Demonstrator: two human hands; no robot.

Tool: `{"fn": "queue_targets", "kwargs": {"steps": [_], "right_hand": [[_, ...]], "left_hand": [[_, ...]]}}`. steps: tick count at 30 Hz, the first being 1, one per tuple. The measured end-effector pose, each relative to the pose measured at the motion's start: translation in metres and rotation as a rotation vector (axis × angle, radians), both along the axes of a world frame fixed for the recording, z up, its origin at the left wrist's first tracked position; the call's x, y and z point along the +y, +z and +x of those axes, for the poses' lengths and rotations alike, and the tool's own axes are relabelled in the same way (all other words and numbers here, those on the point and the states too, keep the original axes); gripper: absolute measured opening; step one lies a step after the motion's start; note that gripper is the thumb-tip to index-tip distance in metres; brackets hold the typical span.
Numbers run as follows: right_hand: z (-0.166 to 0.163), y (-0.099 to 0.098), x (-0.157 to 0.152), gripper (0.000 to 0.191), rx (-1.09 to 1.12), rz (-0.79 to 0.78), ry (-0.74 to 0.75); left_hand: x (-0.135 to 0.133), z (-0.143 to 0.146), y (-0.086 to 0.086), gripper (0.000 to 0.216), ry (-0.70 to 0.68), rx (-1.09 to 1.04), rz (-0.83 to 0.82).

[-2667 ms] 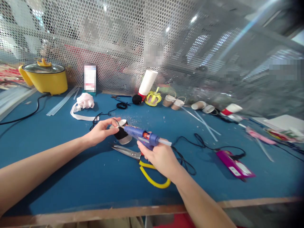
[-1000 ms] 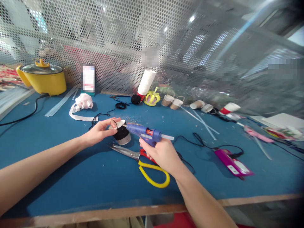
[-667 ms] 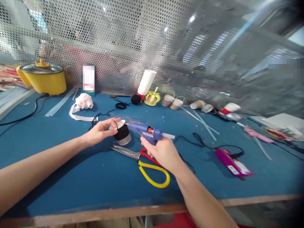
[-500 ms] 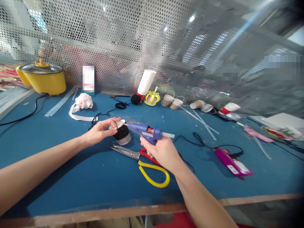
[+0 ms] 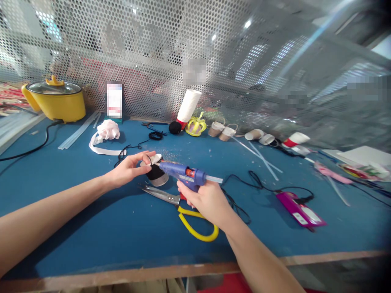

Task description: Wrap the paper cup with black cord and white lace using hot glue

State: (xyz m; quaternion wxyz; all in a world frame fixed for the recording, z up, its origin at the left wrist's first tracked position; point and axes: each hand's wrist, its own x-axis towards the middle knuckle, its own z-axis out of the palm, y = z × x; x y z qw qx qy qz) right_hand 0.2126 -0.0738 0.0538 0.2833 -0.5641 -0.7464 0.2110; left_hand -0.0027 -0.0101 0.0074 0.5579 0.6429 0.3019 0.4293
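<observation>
My left hand (image 5: 131, 169) is closed at the near left side of a small paper cup (image 5: 159, 180), its fingertips at the rim. Black cord (image 5: 155, 173) is wound round the cup's upper part, and a strand loops up by my fingers. The lower band of the cup is bare and pale. In my right hand (image 5: 207, 199) is a blue glue gun (image 5: 183, 171), a clear glue stick poking out of its back. Its nozzle meets the black winding near my left fingertips. Below lie scissors (image 5: 163, 195) with yellow and red handles, partly hidden by my right hand.
White ribbon (image 5: 108, 132) is heaped at the left, near a yellow electric pot (image 5: 61, 103) and a phone (image 5: 114, 101). Small cups (image 5: 227, 132), a yellow crown-like basket (image 5: 195, 126) and loose glue sticks (image 5: 264, 160) lie farther back. A purple power bank (image 5: 301, 209) sits at right.
The glue gun has shifted slightly left and down, its nozzle now at the black winding rather than near the rim. My left hand and the cup have hardly moved.
</observation>
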Motion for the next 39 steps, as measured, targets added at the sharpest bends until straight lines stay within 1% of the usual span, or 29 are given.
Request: {"fn": "queue_targets", "kwargs": {"steps": [5, 11, 14, 20, 24, 27, 29, 30, 31, 32, 36, 39], "right_hand": [[-0.001, -0.003, -0.001, 0.016, -0.017, 0.024, 0.014], [0.001, 0.005, 0.001, 0.021, 0.057, -0.074, -0.029], [0.004, 0.006, 0.005, 0.023, 0.071, -0.072, -0.039], [0.007, 0.003, 0.013, 0.024, 0.091, -0.054, -0.047], [0.01, 0.001, 0.02, 0.023, 0.157, -0.107, -0.044], [0.017, -0.003, 0.036, 0.021, 0.317, -0.144, -0.08], [0.025, -0.007, 0.054, 0.023, 0.358, -0.087, -0.158], [0.03, -0.009, 0.064, 0.023, 0.315, -0.047, -0.21], [0.034, -0.012, 0.075, 0.024, 0.226, -0.02, -0.257], [0.038, -0.015, 0.085, 0.024, 0.177, -0.016, -0.283], [0.045, -0.028, 0.116, 0.034, 0.063, -0.056, -0.328], [0.044, -0.033, 0.123, 0.039, -0.014, -0.056, -0.339]], "left_hand": [[0.0, 0.0, 0.0, 0.021, -0.004, -0.001, 0.003], [-0.001, 0.0, 0.002, 0.021, -0.014, -0.001, -0.003], [-0.001, 0.0, 0.002, 0.021, -0.022, -0.013, -0.018], [-0.002, -0.001, 0.002, 0.02, -0.033, -0.019, -0.022], [-0.001, -0.001, 0.001, 0.02, -0.024, -0.001, -0.005], [0.0, -0.001, 0.0, 0.02, -0.017, 0.021, 0.021], [0.001, -0.002, 0.0, 0.019, -0.01, 0.055, 0.057], [0.001, -0.002, 0.0, 0.018, -0.007, 0.08, 0.08], [0.0, -0.002, 0.001, 0.017, -0.001, 0.108, 0.105], [0.0, -0.002, 0.001, 0.016, 0.007, 0.135, 0.128], [-0.001, -0.002, 0.004, 0.015, 0.039, 0.207, 0.224], [-0.001, -0.002, 0.004, 0.013, 0.063, 0.23, 0.291]]}}
